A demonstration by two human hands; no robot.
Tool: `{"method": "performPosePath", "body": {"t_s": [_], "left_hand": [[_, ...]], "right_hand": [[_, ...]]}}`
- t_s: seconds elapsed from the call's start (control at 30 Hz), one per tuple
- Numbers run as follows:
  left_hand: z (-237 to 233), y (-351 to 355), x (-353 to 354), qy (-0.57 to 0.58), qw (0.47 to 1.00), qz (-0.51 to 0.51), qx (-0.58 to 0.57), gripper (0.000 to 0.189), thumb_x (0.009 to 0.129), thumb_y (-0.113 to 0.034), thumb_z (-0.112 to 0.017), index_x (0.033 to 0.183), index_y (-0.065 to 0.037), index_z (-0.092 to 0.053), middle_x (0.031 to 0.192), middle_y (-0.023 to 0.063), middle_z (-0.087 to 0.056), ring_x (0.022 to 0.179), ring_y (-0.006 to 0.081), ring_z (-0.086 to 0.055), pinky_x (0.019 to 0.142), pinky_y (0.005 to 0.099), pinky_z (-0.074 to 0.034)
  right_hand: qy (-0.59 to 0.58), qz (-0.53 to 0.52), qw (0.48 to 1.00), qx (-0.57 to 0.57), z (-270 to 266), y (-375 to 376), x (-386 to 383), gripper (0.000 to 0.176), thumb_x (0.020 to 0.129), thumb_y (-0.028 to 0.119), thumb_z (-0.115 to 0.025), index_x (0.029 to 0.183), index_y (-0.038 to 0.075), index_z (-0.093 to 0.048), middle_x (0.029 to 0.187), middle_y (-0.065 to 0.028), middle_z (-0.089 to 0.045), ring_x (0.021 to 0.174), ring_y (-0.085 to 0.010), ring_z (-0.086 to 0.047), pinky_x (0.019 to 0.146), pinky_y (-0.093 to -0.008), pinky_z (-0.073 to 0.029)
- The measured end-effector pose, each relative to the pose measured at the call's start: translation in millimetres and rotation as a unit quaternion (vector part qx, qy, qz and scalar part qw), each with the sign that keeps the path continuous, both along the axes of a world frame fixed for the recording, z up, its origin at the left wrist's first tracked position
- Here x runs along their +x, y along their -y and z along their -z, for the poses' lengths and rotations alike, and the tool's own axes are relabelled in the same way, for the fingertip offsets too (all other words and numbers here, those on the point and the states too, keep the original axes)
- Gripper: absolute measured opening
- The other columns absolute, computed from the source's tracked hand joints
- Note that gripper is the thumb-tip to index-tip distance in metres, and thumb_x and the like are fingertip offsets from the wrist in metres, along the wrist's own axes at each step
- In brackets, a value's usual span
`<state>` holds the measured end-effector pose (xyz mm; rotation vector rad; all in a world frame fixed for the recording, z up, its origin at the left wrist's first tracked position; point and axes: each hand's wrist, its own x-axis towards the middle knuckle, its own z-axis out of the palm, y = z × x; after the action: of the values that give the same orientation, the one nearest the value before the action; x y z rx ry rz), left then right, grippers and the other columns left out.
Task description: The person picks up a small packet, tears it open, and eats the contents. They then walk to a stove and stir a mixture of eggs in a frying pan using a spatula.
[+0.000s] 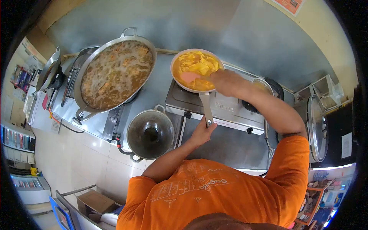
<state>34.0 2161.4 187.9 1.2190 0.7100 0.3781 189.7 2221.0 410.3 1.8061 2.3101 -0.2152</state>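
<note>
A light-coloured frying pan (206, 106) sits on the left burner of a two-burner gas stove (224, 109). My left hand (202, 133) is closed around the end of its handle. Yellow egg (199, 64), partly set and folded, lies inside the pan. The pink head of a spatula (189, 77) rests in the egg at the pan's near left. My right hand (227, 82) reaches over the pan's right rim, closed on the spatula; its handle is mostly hidden by the hand, which is slightly blurred.
A large two-handled wok of bubbling oil and frying food (115, 73) stands to the left. A smaller dark wok (150, 134) sits nearer. Behind my right arm is a small pan (263, 85) on the other burner. A whisk (270, 149) and a glass lid (317, 128) are at right.
</note>
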Motion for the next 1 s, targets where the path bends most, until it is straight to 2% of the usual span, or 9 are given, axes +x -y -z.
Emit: {"method": "performPosePath", "body": {"t_s": [0.1,0.2,0.3,0.5,0.6,0.8,0.9,1.0], "left_hand": [[-4,0,0,-0.001,1.000,-0.004,0.008,0.046,0.096,-0.026,-0.060,0.132,-0.009,-0.036,0.079,0.0024,-0.049,0.053,0.0104,-0.045,0.042,0.0273,-0.041],[4,-1,0,0.016,1.000,0.001,0.011,0.044,0.096,-0.026,-0.060,0.130,-0.008,-0.036,0.077,0.0014,-0.048,0.053,0.0101,-0.045,0.041,0.0272,-0.040],[2,1,1,0.029,1.000,-0.005,-0.003,0.044,0.096,-0.025,-0.060,0.129,-0.009,-0.036,0.074,0.0007,-0.047,0.052,0.0094,-0.045,0.041,0.0275,-0.039],[-3,1,1,0.021,1.000,-0.003,0.000,0.044,0.097,-0.024,-0.058,0.130,-0.007,-0.034,0.070,-0.0002,-0.045,0.047,0.0087,-0.042,0.039,0.0273,-0.037],[-5,2,0,0.018,1.000,-0.002,0.024,0.046,0.098,-0.024,-0.058,0.131,-0.006,-0.032,0.070,-0.0008,-0.045,0.047,0.0083,-0.042,0.039,0.0259,-0.035],[5,2,2,0.019,1.000,-0.008,0.021,0.046,0.097,-0.024,-0.058,0.131,-0.006,-0.033,0.069,-0.0009,-0.046,0.048,0.0083,-0.043,0.039,0.0263,-0.036],[8,2,3,0.029,1.000,-0.011,-0.002,0.046,0.097,-0.023,-0.059,0.131,-0.006,-0.034,0.069,-0.0008,-0.046,0.047,0.0082,-0.043,0.039,0.0262,-0.036],[0,1,1,0.014,1.000,-0.013,-0.002,0.046,0.096,-0.025,-0.060,0.131,-0.006,-0.035,0.071,0.0004,-0.047,0.048,0.0093,-0.044,0.040,0.0270,-0.038]], "right_hand": [[-0.012,0.011,0.999,-0.029,20,-5,-17,0.022,0.085,0.002,-0.051,0.102,-0.005,-0.064,0.096,-0.0250,-0.067,0.091,-0.0398,-0.067,0.080,-0.0454,-0.055],[-0.043,0.079,0.995,-0.034,50,-28,-21,0.023,0.086,0.005,-0.053,0.102,-0.006,-0.064,0.097,-0.0264,-0.067,0.092,-0.0399,-0.067,0.080,-0.0467,-0.055],[-0.093,0.102,0.990,0.004,78,-57,-14,0.023,0.085,0.008,-0.056,0.099,-0.005,-0.068,0.094,-0.0257,-0.069,0.088,-0.0380,-0.070,0.075,-0.0456,-0.056],[-0.074,0.180,0.976,0.096,102,-96,-8,0.023,0.083,0.009,-0.055,0.097,-0.005,-0.069,0.092,-0.0256,-0.070,0.090,-0.0375,-0.070,0.076,-0.0457,-0.056],[-0.029,0.096,0.988,0.115,128,-122,22,0.022,0.082,0.009,-0.056,0.094,-0.004,-0.069,0.093,-0.0255,-0.070,0.091,-0.0368,-0.070,0.076,-0.0460,-0.056],[0.004,0.153,0.980,0.128,138,-139,55,0.022,0.082,0.010,-0.054,0.090,-0.003,-0.070,0.092,-0.0249,-0.069,0.086,-0.0379,-0.069,0.077,-0.0466,-0.055],[0.058,0.092,0.987,0.117,141,-140,75,0.021,0.082,0.010,-0.054,0.086,-0.003,-0.070,0.089,-0.0243,-0.069,0.083,-0.0388,-0.069,0.077,-0.0468,-0.055],[0.052,0.082,0.981,0.165,98,-99,68,0.019,0.081,0.008,-0.054,0.088,-0.004,-0.067,0.092,-0.0251,-0.069,0.086,-0.0387,-0.069,0.077,-0.0470,-0.055]]}}
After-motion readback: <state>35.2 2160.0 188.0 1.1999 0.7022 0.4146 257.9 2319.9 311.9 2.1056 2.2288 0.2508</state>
